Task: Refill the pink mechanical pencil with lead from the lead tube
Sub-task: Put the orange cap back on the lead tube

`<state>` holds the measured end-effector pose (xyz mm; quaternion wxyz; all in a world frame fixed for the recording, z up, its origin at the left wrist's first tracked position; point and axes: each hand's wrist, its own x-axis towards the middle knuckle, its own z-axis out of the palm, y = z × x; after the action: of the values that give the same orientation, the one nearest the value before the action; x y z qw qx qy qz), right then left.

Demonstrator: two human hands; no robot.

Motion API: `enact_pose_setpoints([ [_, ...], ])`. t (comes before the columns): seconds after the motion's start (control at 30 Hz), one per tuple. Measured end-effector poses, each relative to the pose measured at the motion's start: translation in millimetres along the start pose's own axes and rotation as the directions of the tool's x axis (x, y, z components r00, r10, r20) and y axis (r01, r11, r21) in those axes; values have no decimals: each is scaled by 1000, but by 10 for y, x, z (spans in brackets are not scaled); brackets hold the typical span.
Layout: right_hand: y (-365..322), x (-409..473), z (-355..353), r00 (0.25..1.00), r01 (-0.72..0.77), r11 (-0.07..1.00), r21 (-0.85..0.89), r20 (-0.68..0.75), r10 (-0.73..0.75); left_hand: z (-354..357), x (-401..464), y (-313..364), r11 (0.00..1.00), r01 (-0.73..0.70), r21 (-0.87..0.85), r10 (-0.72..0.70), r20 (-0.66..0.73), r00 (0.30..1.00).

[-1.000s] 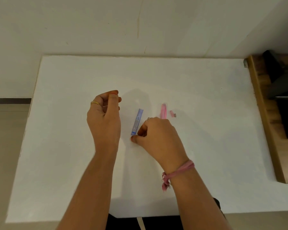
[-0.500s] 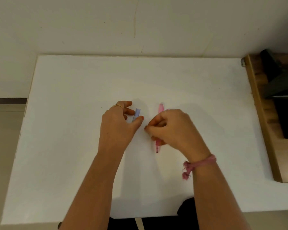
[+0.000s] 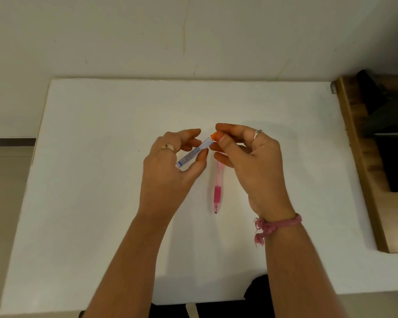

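The lead tube (image 3: 193, 155), pale with blue print, is lifted off the white table (image 3: 101, 203) and tilted up to the right. My left hand (image 3: 170, 171) grips its lower part. My right hand (image 3: 251, 161) pinches the tube's upper end between thumb and fingers; an orange fingernail covers that end. The pink mechanical pencil (image 3: 218, 191) lies flat on the table below my hands, tip toward me, its far end hidden under my right hand.
A wooden shelf (image 3: 363, 171) with dark metal parts runs along the table's right edge. The wall stands directly behind the table's far edge. A dark garment shows at the near edge.
My left hand has picked the lead tube up from the table. My right hand has let go of the pencil, which stays on the table, and moved up to the tube's top end.
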<state>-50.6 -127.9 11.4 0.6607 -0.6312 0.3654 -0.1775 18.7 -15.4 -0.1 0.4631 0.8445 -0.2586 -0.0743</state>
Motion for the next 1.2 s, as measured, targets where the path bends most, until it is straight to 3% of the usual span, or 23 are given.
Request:
enact_pose_setpoints([
  [0.2,-5,5,-13,999,45,999,18,16,-45,-7,-3,3,1000,-10,9,11,-14,1000],
  [0.6,16,-11,-56,995,88,971,-223,73,-73,-12,-17,32,988,-92,125,92,3,996],
  [0.87,23,-15,13,987,132,933,-334,135,-91,20,-12,9,996,25,84,-23,-23,999],
  [0.97,45,19,-69,992,124,936,-329,27,-122,45,-12,-1,990,123,74,-122,-14,992],
  [1.1,68,92,-291,971,-29,982,-188,-239,-17,67,-12,-54,949,294,116,-299,28,954],
  [1.2,112,111,-420,949,-118,968,-221,-311,45,93,-29,-87,926,350,138,-362,69,930],
])
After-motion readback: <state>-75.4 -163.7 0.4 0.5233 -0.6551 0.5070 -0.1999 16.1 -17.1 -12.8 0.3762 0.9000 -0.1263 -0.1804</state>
